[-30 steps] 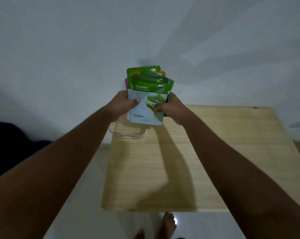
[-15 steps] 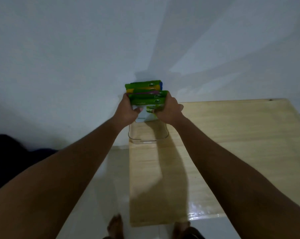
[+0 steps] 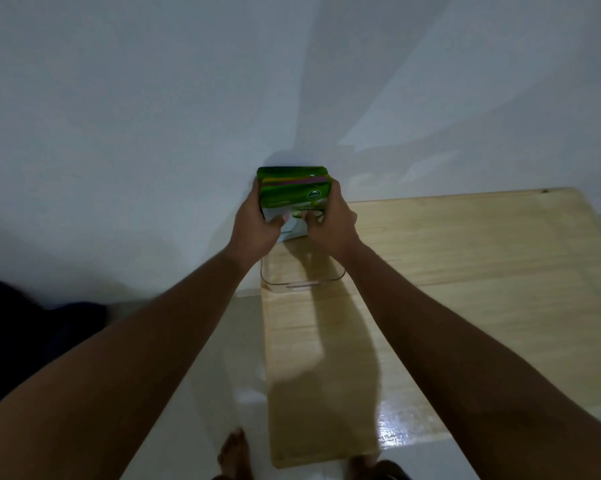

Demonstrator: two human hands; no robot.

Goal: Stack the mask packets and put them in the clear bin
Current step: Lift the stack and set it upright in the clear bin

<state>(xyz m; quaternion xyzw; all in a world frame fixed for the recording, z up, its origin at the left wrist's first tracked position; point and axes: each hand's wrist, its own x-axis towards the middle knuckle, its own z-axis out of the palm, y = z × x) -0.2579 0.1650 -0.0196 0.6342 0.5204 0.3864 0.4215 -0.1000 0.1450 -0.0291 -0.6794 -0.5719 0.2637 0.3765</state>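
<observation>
A stack of mask packets [image 3: 294, 192], mostly green with a pink and an orange edge showing, is held upright between both hands. My left hand [image 3: 254, 226] grips its left side and my right hand [image 3: 332, 225] grips its right side. The stack's lower edge dips into the far end of the clear bin [image 3: 302, 284], which sits at the wooden table's far left corner. Only the bin's near rim and handle slot show plainly; my hands hide the rest.
The light wooden table [image 3: 465, 289] stretches to the right and toward me, with a white wall right behind it. Pale tiled floor [image 3: 223, 358] lies left of the table, a dark shape at far left, and my bare feet show at the bottom.
The fanned packets have been squared into a tighter stack and lowered from above the bin down into its far end. My view has shifted left, so the table sits further right.
</observation>
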